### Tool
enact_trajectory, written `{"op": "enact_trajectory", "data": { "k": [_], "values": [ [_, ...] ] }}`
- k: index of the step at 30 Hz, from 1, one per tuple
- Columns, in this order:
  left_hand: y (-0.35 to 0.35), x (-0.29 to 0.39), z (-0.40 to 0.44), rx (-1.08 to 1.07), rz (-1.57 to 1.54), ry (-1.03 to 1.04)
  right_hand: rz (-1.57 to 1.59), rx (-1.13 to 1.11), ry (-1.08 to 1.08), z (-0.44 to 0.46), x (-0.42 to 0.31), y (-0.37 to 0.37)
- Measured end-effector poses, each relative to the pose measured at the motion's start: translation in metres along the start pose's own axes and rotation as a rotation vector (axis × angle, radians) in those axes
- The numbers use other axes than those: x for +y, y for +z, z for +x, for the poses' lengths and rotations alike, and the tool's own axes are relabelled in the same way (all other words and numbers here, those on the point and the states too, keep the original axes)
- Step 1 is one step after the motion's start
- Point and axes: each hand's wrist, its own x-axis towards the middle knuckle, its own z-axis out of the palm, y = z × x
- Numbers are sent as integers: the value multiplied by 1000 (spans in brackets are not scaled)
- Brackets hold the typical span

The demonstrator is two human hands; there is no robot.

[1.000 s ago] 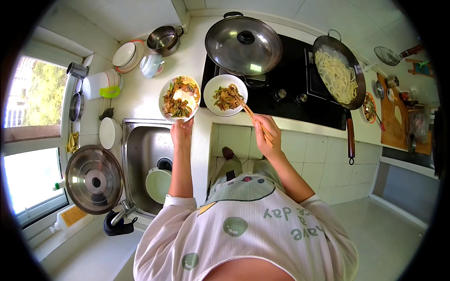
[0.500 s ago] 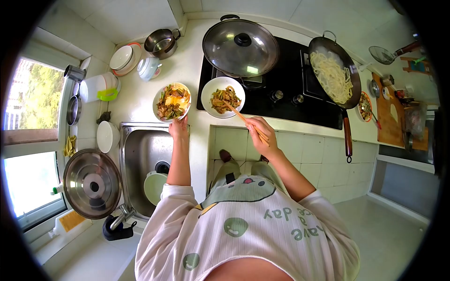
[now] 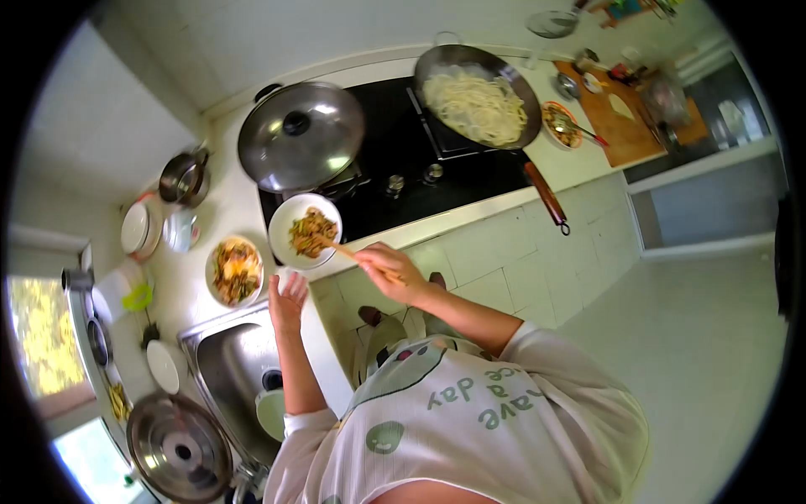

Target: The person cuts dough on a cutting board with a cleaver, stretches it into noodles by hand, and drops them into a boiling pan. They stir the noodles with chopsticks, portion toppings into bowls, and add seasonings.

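In my right hand I grip a pair of chopsticks, their tips down in the food inside a white bowl. That bowl stands at the stove's left front edge and holds a small portion of brown and green food. My left hand is open with its fingers spread, just below the bowl; whether it touches the rim I cannot tell. To its left a fuller bowl of similar food with yellow and white pieces sits on the counter, apart from the hand.
A lidded wok sits behind the white bowl. Noodles fill a frying pan whose handle juts past the counter edge. The sink is at lower left, with a large lid beside it. A cutting board lies at far right.
My left hand has let go of the fuller bowl and moved right, its fingers now spread. The whole view has turned and shifted right. The chopsticks remain in the white bowl.
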Motion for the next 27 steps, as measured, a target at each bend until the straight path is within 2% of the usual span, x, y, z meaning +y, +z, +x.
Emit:
{"op": "enact_trajectory", "data": {
  "k": [2, 6, 8, 10, 12, 15, 18, 20, 22, 24, 26, 27],
  "values": [
    [27, -9, -12, -239, 169, -92, -2, 15, -9, 0, -1, -2],
    [36, -30, 21, -312, 44, -67, 50, 22, 58, -5, -1, -4],
    [41, -29, 27, -254, -59, -150, 45, 30, 37, -8, 3, -6],
    [42, -29, 35, -280, -17, -38, 33, 30, 53, -13, 3, -12],
    [43, -28, 44, -316, -104, -79, 46, 53, -60, -17, 6, -18],
    [45, -36, 37, -367, 24, 31, 61, -9, -52, -33, 10, -34],
    [39, -63, 16, -271, 62, 74, 53, -19, -83, -62, 10, -68],
    [46, -87, -14, -290, 172, 129, 114, -91, -62, -93, 4, -107],
    [84, -126, -68, -277, 181, 143, 117, -79, -100, -130, 4, -150],
    [117, -178, -109, -256, 189, 158, 204, -79, -27, -172, 8, -197],
    [136, -236, -134, -352, 176, 11, 197, -53, 8, -213, 16, -246],
    [143, -265, -141, -344, 177, 10, 173, -24, 58, -231, 18, -274]
  ]
}}
